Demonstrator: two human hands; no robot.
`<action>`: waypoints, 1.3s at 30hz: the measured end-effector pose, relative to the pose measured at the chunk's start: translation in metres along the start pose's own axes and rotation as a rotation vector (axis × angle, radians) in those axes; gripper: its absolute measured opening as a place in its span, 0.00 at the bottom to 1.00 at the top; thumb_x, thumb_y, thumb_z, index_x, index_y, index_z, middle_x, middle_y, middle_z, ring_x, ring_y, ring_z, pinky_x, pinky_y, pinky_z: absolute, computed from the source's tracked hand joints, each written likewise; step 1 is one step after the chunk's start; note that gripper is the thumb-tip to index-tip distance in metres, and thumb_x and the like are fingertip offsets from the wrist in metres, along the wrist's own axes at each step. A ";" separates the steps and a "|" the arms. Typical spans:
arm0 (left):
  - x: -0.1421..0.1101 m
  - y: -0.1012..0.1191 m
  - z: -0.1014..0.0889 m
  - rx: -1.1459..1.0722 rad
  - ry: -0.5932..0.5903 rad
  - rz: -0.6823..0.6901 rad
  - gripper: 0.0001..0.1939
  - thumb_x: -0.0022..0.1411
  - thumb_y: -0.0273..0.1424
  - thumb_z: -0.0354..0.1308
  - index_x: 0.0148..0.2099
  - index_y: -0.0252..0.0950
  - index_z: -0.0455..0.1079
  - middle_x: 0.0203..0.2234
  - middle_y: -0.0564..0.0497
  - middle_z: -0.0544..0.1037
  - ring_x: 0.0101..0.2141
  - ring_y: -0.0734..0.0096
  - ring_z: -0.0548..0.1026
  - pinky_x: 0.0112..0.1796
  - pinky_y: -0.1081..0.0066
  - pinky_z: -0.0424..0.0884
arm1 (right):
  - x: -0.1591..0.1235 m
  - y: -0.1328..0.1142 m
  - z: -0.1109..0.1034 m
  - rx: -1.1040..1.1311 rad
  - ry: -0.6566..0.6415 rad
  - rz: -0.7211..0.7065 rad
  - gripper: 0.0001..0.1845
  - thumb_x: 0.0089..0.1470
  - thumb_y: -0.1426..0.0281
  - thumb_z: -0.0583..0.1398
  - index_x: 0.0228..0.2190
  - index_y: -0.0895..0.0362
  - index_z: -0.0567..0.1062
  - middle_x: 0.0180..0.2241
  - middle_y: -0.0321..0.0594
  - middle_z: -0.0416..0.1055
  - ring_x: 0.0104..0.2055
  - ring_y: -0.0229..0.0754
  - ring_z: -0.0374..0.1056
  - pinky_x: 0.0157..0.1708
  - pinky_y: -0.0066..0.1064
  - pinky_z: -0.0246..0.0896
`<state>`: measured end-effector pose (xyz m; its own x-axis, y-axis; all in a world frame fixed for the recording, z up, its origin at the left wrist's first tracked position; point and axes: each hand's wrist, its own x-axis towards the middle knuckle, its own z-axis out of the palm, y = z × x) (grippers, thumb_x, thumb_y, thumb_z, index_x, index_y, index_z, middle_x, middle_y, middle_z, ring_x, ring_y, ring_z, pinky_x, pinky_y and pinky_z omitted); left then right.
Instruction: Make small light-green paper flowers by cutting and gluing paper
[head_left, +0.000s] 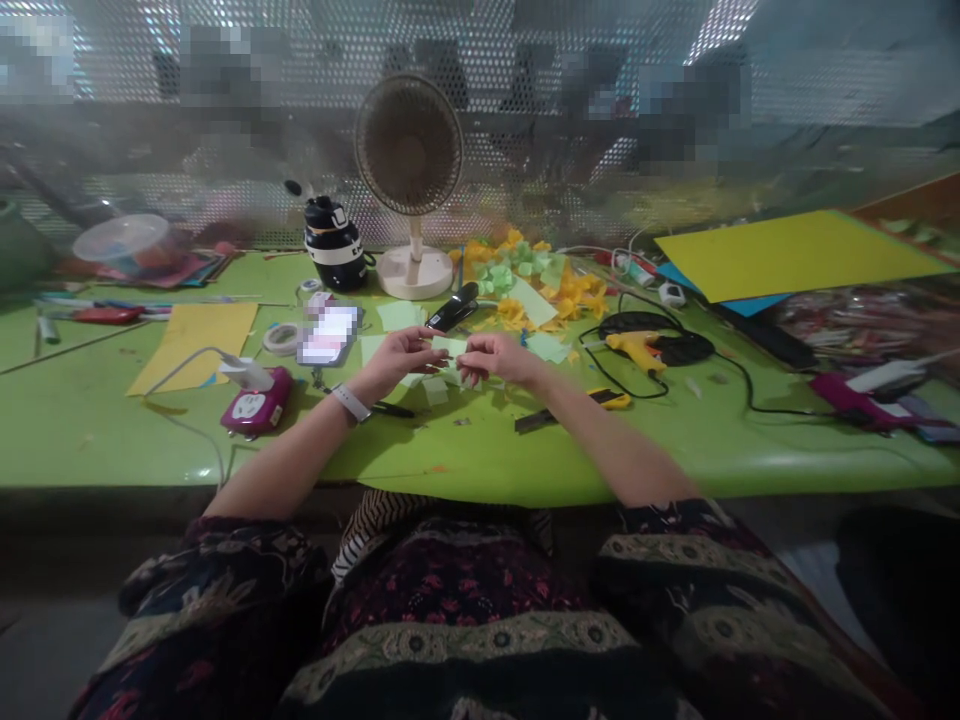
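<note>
Between my two hands is a small piece of pale green paper (450, 346), held just above the table. My left hand (405, 358), with a watch on its wrist, pinches the paper's left side. On the other side, the closed fingers of my right hand (491, 357) grip it too. More pale green paper pieces (435, 390) lie under and around the hands. A black stapler (454, 306) sits just beyond them. Behind that is a pile of yellow and green cut paper (536, 280). A yellow-handled cutter (611, 399) lies partly hidden beneath my right forearm.
A fan (410, 150) and a black bottle (335, 248) stand at the back. To the right, a yellow glue gun (636, 348) trails a black cord. On the left are a phone (330, 335), a tape roll (282, 339) and a purple power strip (257, 405).
</note>
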<state>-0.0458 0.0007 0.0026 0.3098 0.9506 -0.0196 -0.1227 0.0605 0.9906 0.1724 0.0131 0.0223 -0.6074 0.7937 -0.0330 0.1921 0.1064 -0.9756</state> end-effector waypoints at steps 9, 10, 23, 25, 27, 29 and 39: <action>0.001 -0.003 0.001 -0.002 0.003 -0.017 0.22 0.51 0.28 0.73 0.48 0.31 0.74 0.27 0.51 0.82 0.29 0.74 0.81 0.34 0.74 0.75 | -0.001 0.000 0.000 -0.010 -0.011 0.050 0.09 0.58 0.76 0.62 0.25 0.60 0.73 0.25 0.39 0.78 0.22 0.31 0.71 0.23 0.22 0.61; 0.002 -0.003 0.000 -0.005 0.007 -0.022 0.22 0.51 0.29 0.73 0.48 0.31 0.74 0.27 0.51 0.82 0.29 0.73 0.81 0.34 0.73 0.75 | 0.000 0.001 0.000 -0.009 -0.011 0.057 0.09 0.58 0.75 0.62 0.25 0.60 0.73 0.25 0.39 0.78 0.22 0.31 0.71 0.23 0.22 0.61; 0.000 -0.004 -0.003 -0.105 0.164 -0.049 0.24 0.49 0.33 0.75 0.47 0.32 0.76 0.30 0.50 0.82 0.30 0.74 0.80 0.35 0.73 0.75 | 0.006 0.013 0.014 0.219 -0.026 0.164 0.06 0.58 0.74 0.63 0.28 0.60 0.75 0.25 0.37 0.78 0.22 0.32 0.73 0.24 0.23 0.65; -0.002 -0.003 -0.002 -0.100 0.196 -0.065 0.25 0.49 0.34 0.75 0.48 0.32 0.76 0.30 0.50 0.82 0.30 0.75 0.79 0.34 0.74 0.74 | 0.007 0.012 0.016 0.252 -0.018 0.204 0.06 0.58 0.75 0.61 0.28 0.60 0.74 0.24 0.37 0.78 0.22 0.32 0.73 0.25 0.23 0.65; -0.003 -0.002 -0.002 -0.095 0.225 -0.069 0.25 0.48 0.34 0.75 0.48 0.32 0.76 0.29 0.51 0.82 0.29 0.75 0.79 0.33 0.75 0.73 | 0.006 0.010 0.019 0.289 0.001 0.239 0.08 0.58 0.77 0.61 0.27 0.60 0.74 0.24 0.36 0.77 0.21 0.32 0.72 0.23 0.23 0.64; -0.003 -0.001 -0.003 -0.101 0.238 -0.065 0.25 0.48 0.34 0.75 0.48 0.32 0.76 0.28 0.51 0.81 0.29 0.75 0.79 0.33 0.75 0.74 | 0.005 0.008 0.022 0.316 0.013 0.259 0.07 0.58 0.77 0.61 0.27 0.60 0.74 0.24 0.37 0.77 0.21 0.33 0.72 0.23 0.23 0.63; -0.003 0.004 0.005 -0.226 0.179 -0.130 0.22 0.50 0.33 0.75 0.47 0.33 0.78 0.35 0.49 0.83 0.31 0.75 0.79 0.37 0.71 0.77 | -0.008 0.013 0.026 0.329 0.020 0.241 0.15 0.51 0.60 0.69 0.28 0.59 0.76 0.24 0.36 0.77 0.22 0.33 0.71 0.22 0.23 0.61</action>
<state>-0.0429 -0.0031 0.0076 0.1687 0.9677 -0.1875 -0.3053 0.2322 0.9235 0.1604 -0.0074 0.0041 -0.5590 0.7847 -0.2678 0.0683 -0.2783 -0.9581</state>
